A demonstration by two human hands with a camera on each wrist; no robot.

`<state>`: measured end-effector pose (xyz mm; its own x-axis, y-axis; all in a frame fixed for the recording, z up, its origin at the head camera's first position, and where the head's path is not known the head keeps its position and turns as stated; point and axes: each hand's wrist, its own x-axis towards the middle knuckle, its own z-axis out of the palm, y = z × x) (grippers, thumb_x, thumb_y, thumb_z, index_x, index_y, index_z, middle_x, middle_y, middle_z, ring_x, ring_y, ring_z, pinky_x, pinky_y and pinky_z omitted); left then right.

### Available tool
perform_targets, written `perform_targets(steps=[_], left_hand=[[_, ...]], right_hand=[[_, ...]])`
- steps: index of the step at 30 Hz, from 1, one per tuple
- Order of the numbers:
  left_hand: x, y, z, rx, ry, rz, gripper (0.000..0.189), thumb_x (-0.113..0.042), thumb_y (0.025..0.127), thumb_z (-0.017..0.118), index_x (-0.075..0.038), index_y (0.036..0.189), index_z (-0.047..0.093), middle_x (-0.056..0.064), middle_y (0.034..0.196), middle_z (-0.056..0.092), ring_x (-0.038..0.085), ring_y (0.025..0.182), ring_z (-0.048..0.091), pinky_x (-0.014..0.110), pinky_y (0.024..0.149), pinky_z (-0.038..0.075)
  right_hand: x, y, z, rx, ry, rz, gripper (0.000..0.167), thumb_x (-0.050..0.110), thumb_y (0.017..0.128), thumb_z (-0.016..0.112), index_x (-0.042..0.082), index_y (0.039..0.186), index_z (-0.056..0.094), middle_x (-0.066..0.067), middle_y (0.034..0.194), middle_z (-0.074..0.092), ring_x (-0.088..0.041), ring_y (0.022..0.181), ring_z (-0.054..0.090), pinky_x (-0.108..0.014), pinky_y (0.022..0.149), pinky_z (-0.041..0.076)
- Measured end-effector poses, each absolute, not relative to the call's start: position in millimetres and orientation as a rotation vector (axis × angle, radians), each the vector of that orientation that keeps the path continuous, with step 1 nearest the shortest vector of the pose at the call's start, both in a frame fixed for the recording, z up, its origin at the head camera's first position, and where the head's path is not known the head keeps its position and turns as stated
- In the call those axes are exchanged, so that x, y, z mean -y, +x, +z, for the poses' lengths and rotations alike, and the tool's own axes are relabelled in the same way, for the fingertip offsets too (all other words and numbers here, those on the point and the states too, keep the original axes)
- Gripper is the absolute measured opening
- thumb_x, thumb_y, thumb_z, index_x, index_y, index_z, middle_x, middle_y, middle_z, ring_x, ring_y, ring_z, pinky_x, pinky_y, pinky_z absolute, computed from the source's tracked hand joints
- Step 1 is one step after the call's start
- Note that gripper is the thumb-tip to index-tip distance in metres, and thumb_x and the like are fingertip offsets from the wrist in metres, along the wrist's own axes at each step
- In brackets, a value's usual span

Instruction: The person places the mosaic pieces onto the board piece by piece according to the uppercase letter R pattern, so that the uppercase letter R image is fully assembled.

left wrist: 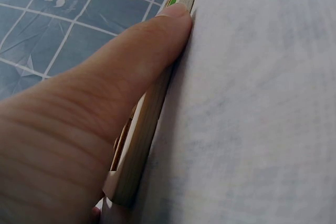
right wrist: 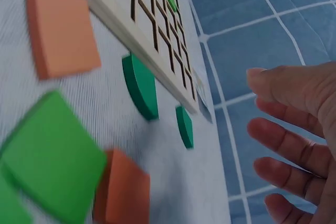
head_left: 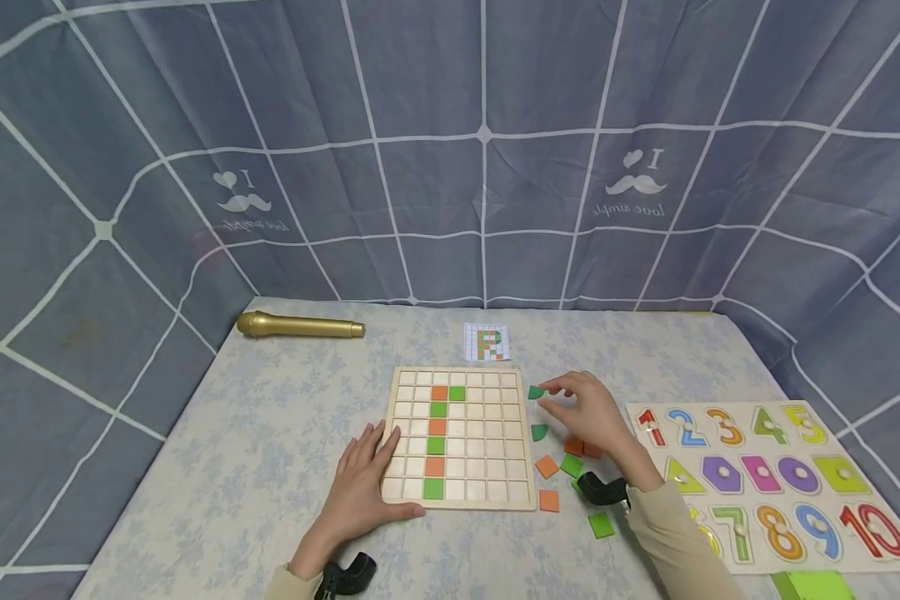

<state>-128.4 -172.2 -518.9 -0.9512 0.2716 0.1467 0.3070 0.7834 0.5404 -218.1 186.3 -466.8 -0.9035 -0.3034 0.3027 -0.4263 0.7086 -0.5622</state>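
A wooden grid board (head_left: 527, 496) lies on the table, with a column of alternating orange and green tiles (head_left: 435, 467) and one more green tile (head_left: 457, 393) beside the top one. My left hand (head_left: 362, 483) rests at its near left corner, fingers extended along the left side, thumb along the near edge. Past the board's right side, my right hand (head_left: 587, 410) hovers with loosely bent fingers and nothing between them. Its fingertips are close to a dark green quarter-round piece (head_left: 536, 392); a second quarter-round piece (head_left: 539, 432) lies nearer me. Both sit on the table in the right wrist view.
Loose orange tiles (head_left: 549, 500) and green tiles (head_left: 602, 525) lie right of the board. A pattern card (head_left: 487, 342) is behind it. A gold microphone (head_left: 300, 326) lies back left. At right are a number-and-shape puzzle board (head_left: 735, 492) and a bright green block (head_left: 813, 586).
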Motion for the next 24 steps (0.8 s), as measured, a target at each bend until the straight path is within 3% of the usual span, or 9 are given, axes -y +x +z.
perform_targets(steps=[24], left_hand=[[171,-128,-519,2.893,-0.469,-0.874,0.117,-0.069,0.058,0.076,-0.005,0.147,0.035,0.021,0.152,0.023,0.038,0.14,0.013,0.054,0.111,0.009]], right_hand=[[-223,-203,-474,2.983,0.469,0.918,0.019,0.024,0.074,0.083,0.013,0.087,0.076,0.004,0.085,0.064,-0.02,0.08,0.051,-0.033,0.066,0.044]])
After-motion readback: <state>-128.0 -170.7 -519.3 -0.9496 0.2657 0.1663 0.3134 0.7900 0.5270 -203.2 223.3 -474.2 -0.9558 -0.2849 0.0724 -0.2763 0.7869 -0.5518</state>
